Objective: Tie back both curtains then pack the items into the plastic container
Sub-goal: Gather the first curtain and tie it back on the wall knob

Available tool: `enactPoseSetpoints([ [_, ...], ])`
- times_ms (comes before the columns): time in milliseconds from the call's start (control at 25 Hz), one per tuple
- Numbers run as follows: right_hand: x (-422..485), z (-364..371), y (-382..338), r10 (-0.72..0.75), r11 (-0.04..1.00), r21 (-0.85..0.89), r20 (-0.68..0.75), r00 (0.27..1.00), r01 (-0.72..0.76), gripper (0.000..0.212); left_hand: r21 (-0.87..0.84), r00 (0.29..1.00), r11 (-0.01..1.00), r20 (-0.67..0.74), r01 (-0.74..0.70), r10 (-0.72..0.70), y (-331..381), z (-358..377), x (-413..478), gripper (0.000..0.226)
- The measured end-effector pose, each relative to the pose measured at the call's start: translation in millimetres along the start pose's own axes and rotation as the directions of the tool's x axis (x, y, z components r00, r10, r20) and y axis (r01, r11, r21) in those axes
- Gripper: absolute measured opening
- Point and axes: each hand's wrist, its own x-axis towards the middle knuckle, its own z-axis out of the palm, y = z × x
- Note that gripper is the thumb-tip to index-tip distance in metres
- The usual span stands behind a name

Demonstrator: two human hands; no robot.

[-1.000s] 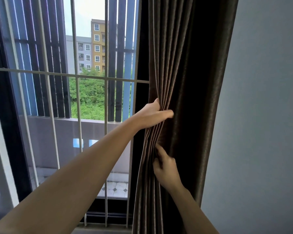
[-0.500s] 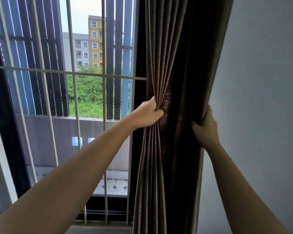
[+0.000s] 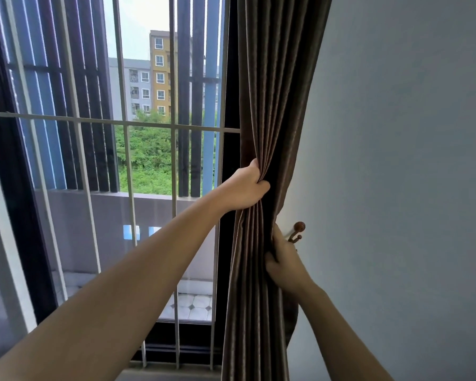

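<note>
— Beside the window [image 3: 149,160], against the grey wall [image 3: 396,160], what can you actually make out?

— One dark brown curtain [image 3: 272,92], gathered into tight folds at the right edge of the glass. Its top runs out of view above and its hem is cut off below. Only this curtain shows; no plastic container or loose items are in view.

— And the hands?

— The left hand [image 3: 245,188] reaches forward on a long, nearly straight arm and closes into a fist on the curtain's window-side folds, about mid-height. Its grip is fully closed round a bunch of cloth; the fingertips are buried in the folds.

— The right one?

— The right hand [image 3: 285,262] sits lower, back of the hand toward the camera, forearm rising from the bottom edge. Its fingers curl in around the wall-side edge of the curtain, so the grip is closed on the fabric, though the fingertips are hidden behind the cloth and I cannot tell how much they hold.

— Anything on the wall?

— A small reddish-brown hook [image 3: 297,232] with a round knob, just beside the right hand and close to the curtain's edge. Its base is covered by the hand and fabric. I cannot tell whether a tie-back cord is there.

— Outside?

— Pale window bars [image 3: 127,125], dark slats, green trees, distant flats.
</note>
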Motion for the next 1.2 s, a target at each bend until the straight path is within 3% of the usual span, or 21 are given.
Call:
enactPoseSetpoints([
  [280, 1, 11, 2, -0.018, 0.998, 0.053, 0.032, 0.999, 0.016, 0.087, -0.008, 1.000, 1.000, -0.013, -0.014, 0.014, 9, 3, -3, 0.042],
  [560, -5, 27, -5, 0.010, 0.962, 0.272, 0.028, 1.000, -0.018, 0.065, 0.056, 0.998, 0.998, -0.058, 0.007, -0.004, 10, 11, 1, 0.052],
  [640, -7, 29, -7, 0.025, 0.933, 0.359, 0.035, 0.999, -0.036, 0.061, 0.009, 0.995, 1.000, -0.098, 0.011, -0.010, 10, 11, 0, 0.041],
  [760, 7, 28, -6, 0.160, 0.930, 0.343, -0.052, 0.986, -0.133, 0.097, -0.181, 0.984, 0.983, -0.169, 0.029, -0.060, 5, 10, -1, 0.027],
  [800, 16, 24, -10, 0.202, 0.917, 0.372, -0.115, 0.973, -0.146, 0.095, -0.237, 0.979, 0.971, -0.189, 0.032, -0.078, 3, 11, 0, 0.025],
  [880, 36, 11, -16, 0.220, 0.863, 0.500, -0.244, 0.945, -0.072, 0.065, -0.318, 0.973, 0.948, -0.215, 0.014, -0.087, 0, 13, 1, 0.029],
  [920, 45, 1, -24, 0.224, 0.837, 0.546, -0.270, 0.937, -0.043, 0.052, -0.347, 0.973, 0.938, -0.218, 0.001, -0.082, -1, 15, 1, 0.033],
  [960, 52, -10, -31, 0.250, 0.804, 0.592, -0.259, 0.933, -0.052, 0.052, -0.370, 0.974, 0.929, -0.216, -0.016, -0.070, -2, 16, 2, 0.034],
  [1080, 70, -35, -27, 0.277, 0.791, 0.598, -0.157, 0.948, -0.132, 0.093, -0.408, 0.985, 0.912, -0.170, -0.050, -0.022, -3, 13, 0, 0.037],
  [1200, 76, -33, -9, 0.330, 0.804, 0.537, -0.045, 0.943, -0.256, 0.105, -0.420, 0.991, 0.907, -0.124, -0.011, -0.046, -6, 9, 3, 0.034],
])
